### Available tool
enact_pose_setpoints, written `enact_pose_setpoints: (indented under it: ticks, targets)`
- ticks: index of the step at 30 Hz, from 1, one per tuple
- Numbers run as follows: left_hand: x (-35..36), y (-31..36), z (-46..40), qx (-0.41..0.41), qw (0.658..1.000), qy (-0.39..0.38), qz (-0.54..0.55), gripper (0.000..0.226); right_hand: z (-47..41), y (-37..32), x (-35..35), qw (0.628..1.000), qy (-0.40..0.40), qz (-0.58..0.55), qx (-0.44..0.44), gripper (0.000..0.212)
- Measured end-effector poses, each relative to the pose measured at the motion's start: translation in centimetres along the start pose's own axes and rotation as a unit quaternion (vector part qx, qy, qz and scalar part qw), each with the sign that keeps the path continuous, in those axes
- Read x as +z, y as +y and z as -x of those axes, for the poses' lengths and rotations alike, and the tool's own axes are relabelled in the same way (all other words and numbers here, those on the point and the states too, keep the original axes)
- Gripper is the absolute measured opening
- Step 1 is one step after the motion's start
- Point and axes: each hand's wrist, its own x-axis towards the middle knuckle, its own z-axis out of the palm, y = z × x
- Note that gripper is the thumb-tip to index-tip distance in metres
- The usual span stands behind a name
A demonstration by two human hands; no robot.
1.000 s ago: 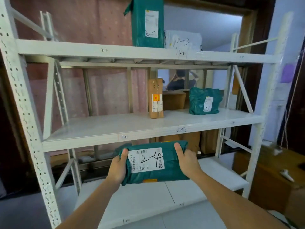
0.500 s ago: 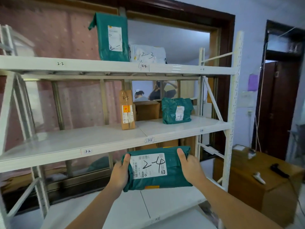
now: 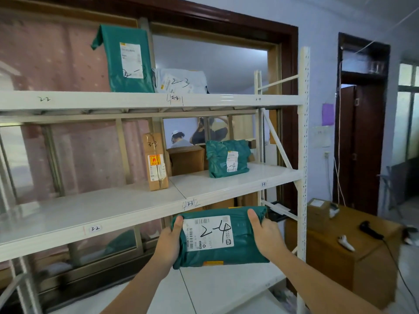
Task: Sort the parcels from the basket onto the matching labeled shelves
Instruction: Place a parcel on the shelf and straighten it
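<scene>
Holding the green parcel [image 3: 221,237] marked "2-4" by its two short ends, you have your left hand [image 3: 169,242] curled round the left end and your right hand [image 3: 264,237] curled round the right, thumbs lying on the labelled face. The parcel's long axis runs left to right across your body, label toward you, and it sits in the air just below the front lip of the middle shelf [image 3: 136,207], in front of the bottom shelf board [image 3: 226,288].

The slot that matches lies up and to the right: the small "2-4" mark [image 3: 258,99] is on the front edge of the top shelf [image 3: 90,102], near the right-hand upright [image 3: 303,132]. That stretch of the top shelf looks bare, with the pale grey parcel [image 3: 181,81] marked "2-3" just to its left and a tall green parcel [image 3: 127,58] standing further left. Your right hand is the nearer one to that spot, so the lift probably leads with it, up past the middle shelf's edge.

On the middle shelf a brown carton [image 3: 156,162] marked "3-3" stands upright, and a green parcel [image 3: 227,158] sits above the "3-4" mark. Off to the right, beyond the rack, a cardboard box [image 3: 353,257] carries a small box and a corded handheld device, beside a dark wooden door.
</scene>
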Motion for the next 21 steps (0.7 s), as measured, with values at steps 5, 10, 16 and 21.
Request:
enact_pose_setpoints:
  ticks: [5, 10, 16, 21]
  targets:
    - [1.4, 0.2, -3.1, 0.015, 1.0, -0.027, 0.002, 0.048, -2.5, 0.9, -0.6, 0.999, 0.021, -0.023, 0.003, 0.076]
    - [3.8, 0.9, -5.7, 0.028, 0.998, -0.048, -0.001, 0.044, -4.2, 1.4, -1.7, 0.998, 0.062, -0.007, 0.03, 0.071]
    - [8.7, 1.6, -8.1, 0.023, 0.997, -0.068, 0.021, 0.037, -7.3, 4.7, -4.7, 0.996, 0.087, -0.012, 0.028, 0.073]
    - [14.3, 2.4, -10.8, 0.031, 0.996, -0.078, 0.009, 0.046, -10.4, 6.3, -9.0, 0.995, 0.089, -0.021, 0.029, 0.058]
